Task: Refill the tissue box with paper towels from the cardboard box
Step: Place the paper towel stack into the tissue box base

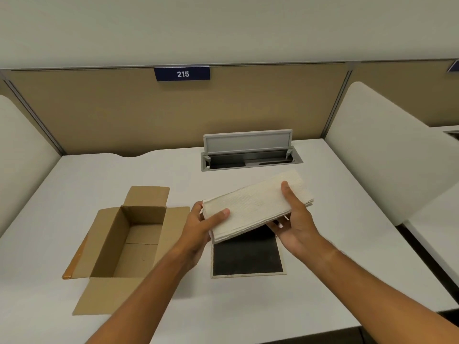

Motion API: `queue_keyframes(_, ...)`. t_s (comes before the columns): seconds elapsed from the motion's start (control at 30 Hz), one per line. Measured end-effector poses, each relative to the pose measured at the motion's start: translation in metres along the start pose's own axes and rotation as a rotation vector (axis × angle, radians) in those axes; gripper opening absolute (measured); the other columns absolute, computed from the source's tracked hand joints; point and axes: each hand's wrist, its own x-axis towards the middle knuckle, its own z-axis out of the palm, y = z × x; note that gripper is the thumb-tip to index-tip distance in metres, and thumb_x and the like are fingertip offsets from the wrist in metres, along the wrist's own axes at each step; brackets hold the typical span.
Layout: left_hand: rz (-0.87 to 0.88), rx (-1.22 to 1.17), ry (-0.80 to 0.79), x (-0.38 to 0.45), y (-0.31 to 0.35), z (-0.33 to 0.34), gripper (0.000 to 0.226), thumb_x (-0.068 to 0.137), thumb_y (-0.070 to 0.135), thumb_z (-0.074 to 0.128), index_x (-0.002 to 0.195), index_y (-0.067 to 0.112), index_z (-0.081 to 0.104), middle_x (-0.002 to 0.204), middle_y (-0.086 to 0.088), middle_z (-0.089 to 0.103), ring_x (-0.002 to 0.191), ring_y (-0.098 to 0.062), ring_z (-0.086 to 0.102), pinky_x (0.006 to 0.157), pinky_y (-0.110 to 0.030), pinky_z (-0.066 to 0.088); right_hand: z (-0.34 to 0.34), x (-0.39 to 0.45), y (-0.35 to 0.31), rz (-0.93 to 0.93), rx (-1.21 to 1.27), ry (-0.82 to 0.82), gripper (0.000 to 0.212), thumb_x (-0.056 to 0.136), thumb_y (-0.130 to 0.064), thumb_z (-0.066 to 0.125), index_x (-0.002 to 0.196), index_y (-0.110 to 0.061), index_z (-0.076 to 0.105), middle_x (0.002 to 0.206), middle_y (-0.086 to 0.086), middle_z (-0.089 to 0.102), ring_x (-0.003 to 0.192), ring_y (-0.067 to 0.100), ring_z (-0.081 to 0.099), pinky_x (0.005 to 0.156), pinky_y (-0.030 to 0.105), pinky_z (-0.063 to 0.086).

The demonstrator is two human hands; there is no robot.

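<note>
White paper towels point(255, 204), a folded stack, sit between both hands above the bench point(335, 184), tilted so the far right end is higher than the near left end. The left hand point(201, 224) closes on the near left end, thumb pressed on top and fingers curled under. The right hand point(295, 219) closes on the right side, thumb lying on top of the stack and fingers beneath it. Directly under the stack, partly hidden by it, the tissue box point(248, 256) rests on the bench with its dark interior showing and a pale rim around it. To its left stands the cardboard box point(129, 242), flaps spread open, its inside showing only bare cardboard; orange tape runs along the left flap. Behind, a grey cable hatch point(250, 152) set into the bench has its lid raised. On the tan partition point(124, 115) a blue plate point(182, 74) reads 215.
</note>
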Motion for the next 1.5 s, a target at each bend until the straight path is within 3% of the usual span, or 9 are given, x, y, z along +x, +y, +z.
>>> queue_keyframes(0.1,0.007,0.046,-0.025,0.005,0.004,-0.014,0.062,0.065,0.027,0.08,0.121,0.022,0.054,0.12,-0.004,0.068,0.103,-0.021,0.068,0.074,-0.033,0.058,-0.013,0.006,-0.006,0.014,-0.082,-0.014,0.029,0.082,-0.036,0.073,0.107,-0.028,0.059,0.113,0.007,0.064,0.107,0.027,0.06,0.069,0.036,0.056)
queue_keyframes(0.37,-0.06,0.081,-0.051,0.007,0.005,-0.032,0.062,0.069,0.04,0.072,0.124,0.019,0.054,0.121,-0.004,0.067,0.107,-0.023,0.066,0.085,-0.035,0.053,-0.041,0.006,0.002,0.165,-0.22,-0.127,0.053,0.065,-0.019,0.081,0.116,-0.015,0.065,0.097,0.011,0.076,0.099,0.031,0.066,0.064,0.037,0.06)
queue_keyframes(0.57,-0.144,0.081,-0.064,0.01,-0.005,-0.033,0.042,0.085,0.038,0.064,0.122,0.018,0.06,0.119,-0.001,0.07,0.108,-0.023,0.066,0.092,-0.037,0.051,-0.04,0.007,0.02,0.153,-0.231,-0.095,0.05,0.074,-0.027,0.075,0.122,-0.02,0.063,0.113,0.014,0.071,0.101,0.033,0.065,0.068,0.039,0.061)
queue_keyframes(0.7,-0.213,0.063,-0.106,0.01,-0.013,-0.04,0.037,0.087,0.038,0.062,0.12,0.022,0.062,0.114,0.0,0.073,0.102,-0.021,0.069,0.076,-0.03,0.056,-0.046,0.006,0.029,0.182,-0.303,-0.123,0.045,0.076,-0.032,0.073,0.119,-0.017,0.069,0.112,0.011,0.074,0.099,0.029,0.07,0.07,0.037,0.06)
queue_keyframes(0.83,-0.262,0.053,-0.119,0.01,-0.019,-0.042,0.038,0.087,0.039,0.062,0.121,0.023,0.062,0.115,0.001,0.073,0.104,-0.021,0.069,0.079,-0.032,0.054,-0.051,0.007,0.042,0.193,-0.354,-0.123,0.037,0.083,-0.036,0.069,0.114,-0.017,0.072,0.113,0.01,0.074,0.105,0.03,0.07,0.096,0.048,0.052)
queue_keyframes(0.9,-0.289,0.056,-0.103,0.011,-0.023,-0.042,0.037,0.087,0.04,0.062,0.12,0.023,0.062,0.113,0.0,0.073,0.103,-0.021,0.069,0.081,-0.034,0.054,-0.051,0.008,0.044,0.187,-0.378,-0.104,0.038,0.084,-0.038,0.067,0.117,-0.017,0.07,0.113,0.009,0.074,0.107,0.031,0.069,0.101,0.05,0.048)
queue_keyframes(1.07,-0.389,0.038,-0.098,0.013,-0.033,-0.045,0.032,0.086,0.04,0.063,0.112,0.022,0.068,0.108,-0.002,0.075,0.096,-0.019,0.072,0.072,-0.03,0.054,-0.059,0.019,0.045,0.216,-0.447,-0.067,0.043,0.083,-0.044,0.069,0.116,-0.017,0.07,0.111,0.009,0.075,0.107,0.031,0.068,0.1,0.047,0.05)
queue_keyframes(1.23,-0.464,0.022,-0.045,0.015,-0.056,-0.041,0.032,0.084,0.033,0.065,0.108,0.013,0.07,0.106,-0.007,0.076,0.093,-0.02,0.073,0.074,-0.032,0.052,-0.081,0.037,0.045,0.301,-0.512,-0.088,0.046,0.076,-0.051,0.074,0.108,-0.019,0.073,0.105,0.006,0.077,0.096,0.023,0.073,0.078,0.036,0.057)
queue_keyframes(1.5,-0.459,0.049,0.124,0.03,-0.095,-0.021,0.031,0.086,0.026,0.063,0.111,0.009,0.067,0.104,-0.008,0.076,0.098,-0.025,0.07,0.078,-0.035,0.052,-0.117,0.078,0.044,0.394,-0.526,-0.098,0.035,0.085,-0.028,0.067,0.115,-0.012,0.066,0.111,0.013,0.074,0.105,0.029,0.067,0.09,0.04,0.051)
